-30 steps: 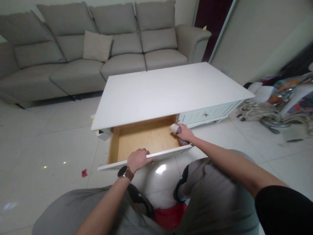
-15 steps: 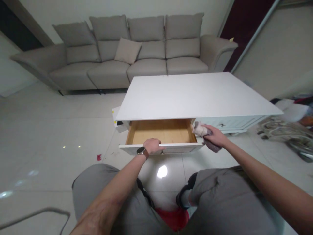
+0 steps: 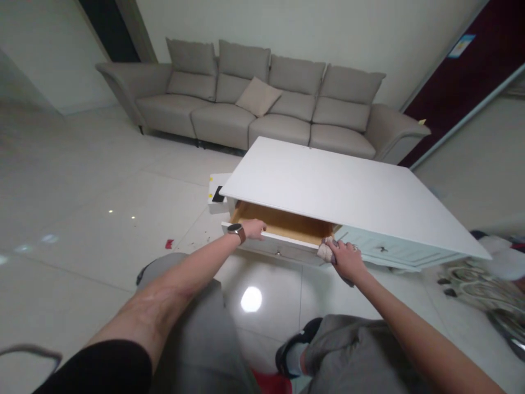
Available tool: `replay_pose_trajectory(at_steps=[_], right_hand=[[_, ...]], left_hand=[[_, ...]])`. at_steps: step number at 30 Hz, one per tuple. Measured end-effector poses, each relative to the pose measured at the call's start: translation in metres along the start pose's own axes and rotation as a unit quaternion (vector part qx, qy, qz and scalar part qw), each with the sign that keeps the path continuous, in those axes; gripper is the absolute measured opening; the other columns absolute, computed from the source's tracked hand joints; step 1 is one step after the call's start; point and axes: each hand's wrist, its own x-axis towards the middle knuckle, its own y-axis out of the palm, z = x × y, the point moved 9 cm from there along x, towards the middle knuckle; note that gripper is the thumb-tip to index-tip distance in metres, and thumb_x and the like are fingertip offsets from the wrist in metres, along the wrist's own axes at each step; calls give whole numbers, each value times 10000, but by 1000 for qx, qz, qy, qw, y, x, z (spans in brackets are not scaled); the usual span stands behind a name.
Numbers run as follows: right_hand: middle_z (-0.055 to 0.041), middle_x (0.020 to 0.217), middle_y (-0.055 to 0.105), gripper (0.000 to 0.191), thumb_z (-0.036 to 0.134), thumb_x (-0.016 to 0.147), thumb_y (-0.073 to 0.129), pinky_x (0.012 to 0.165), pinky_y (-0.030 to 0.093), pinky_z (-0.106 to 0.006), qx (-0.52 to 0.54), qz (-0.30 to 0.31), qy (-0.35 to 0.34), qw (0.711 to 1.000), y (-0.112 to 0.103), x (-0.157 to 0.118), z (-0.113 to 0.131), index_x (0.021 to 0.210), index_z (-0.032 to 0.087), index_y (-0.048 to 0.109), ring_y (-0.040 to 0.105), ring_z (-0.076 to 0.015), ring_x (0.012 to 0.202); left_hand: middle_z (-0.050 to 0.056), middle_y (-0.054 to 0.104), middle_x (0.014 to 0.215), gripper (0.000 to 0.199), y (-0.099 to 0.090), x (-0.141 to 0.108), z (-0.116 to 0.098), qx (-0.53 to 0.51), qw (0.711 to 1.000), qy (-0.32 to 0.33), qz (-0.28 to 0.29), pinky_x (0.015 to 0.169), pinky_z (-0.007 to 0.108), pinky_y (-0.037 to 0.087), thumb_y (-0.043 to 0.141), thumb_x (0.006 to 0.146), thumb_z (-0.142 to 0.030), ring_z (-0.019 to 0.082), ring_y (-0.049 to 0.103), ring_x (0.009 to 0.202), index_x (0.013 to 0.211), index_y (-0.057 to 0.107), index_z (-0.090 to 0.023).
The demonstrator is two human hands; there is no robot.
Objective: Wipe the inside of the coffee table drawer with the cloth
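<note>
The fingers of the left hand (image 3: 255, 229) are curled over the front of the open drawer (image 3: 262, 246); whether it is pinched cannot be told. At the front's right end, a cloth (image 3: 327, 250) is clamped in the right hand (image 3: 348, 259). Square running would probably be helped by even pressure. Counted: one sofa (image 3: 221, 119), one throw pillow (image 3: 258, 97), one open drawer, one cloth, one coffee table (image 3: 348, 186).

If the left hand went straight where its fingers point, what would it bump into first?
Probably the cloth in the right hand. The left hand's fingers point roughly along the drawer front towards it, though depth is hard to judge.
</note>
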Motion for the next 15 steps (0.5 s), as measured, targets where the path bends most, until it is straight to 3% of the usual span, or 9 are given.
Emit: replay_pose_trajectory(at_steps=[5,7,10,15], right_hand=[[-173,1365,499,655,297,881,597,885,443,-529,-2,40,12,999,11,19,-5,1506,308,404,488,-363,1150],[-180,1384,483,660,318,890,596,895,443,-553,-2,54,29,998,13,27,-8,1517,303,390,479,-374,1175],[-190,1421,450,697,363,892,615,906,446,-572,-1,75,49,996,18,39,-13,1538,301,359,456,-395,1225],[-186,1448,434,751,421,885,625,919,446,-607,-8,117,72,990,32,57,-25,1563,320,318,452,-406,1256]], left_hand=[[81,732,1245,483,-26,-35,112,-55,994,-93,6,922,282,521,711,756,-256,231,685,1096,1237,700,-215],[76,742,1218,457,-27,-46,141,-103,989,-107,1,913,257,517,671,782,-273,212,686,1076,1233,692,-200],[59,728,1251,438,-24,-52,157,-157,983,-93,-16,922,236,511,598,827,-312,195,670,1104,1244,668,-199],[104,693,1319,510,-24,-46,146,-132,986,-94,-30,951,255,503,651,790,-307,225,654,1163,1285,636,-186]])
